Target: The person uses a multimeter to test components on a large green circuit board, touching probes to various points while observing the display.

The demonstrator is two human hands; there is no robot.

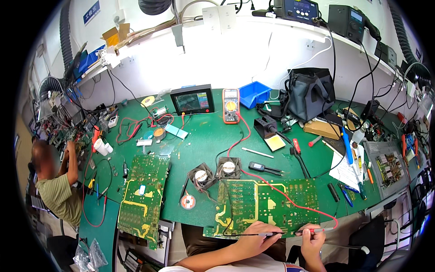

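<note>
A large green circuit board (260,206) lies at the near edge of the green bench, solder side up. My left hand (253,238) holds a black test probe (253,234) against the board's near edge. My right hand (311,238) grips a red test probe (312,230) at the board's near right corner. The red lead (281,192) runs back across the board to an orange multimeter (230,105) standing at the rear. Two small cooling fans (215,171) sit just behind the board, beside a reel of solder (188,201).
A second green circuit board (144,199) lies to the left. Behind are a small screen (193,99), a blue bin (253,93), a grey tool bag (310,93), a soldering iron stand (267,129) and hand tools on the right. Another person (56,186) works at the far left.
</note>
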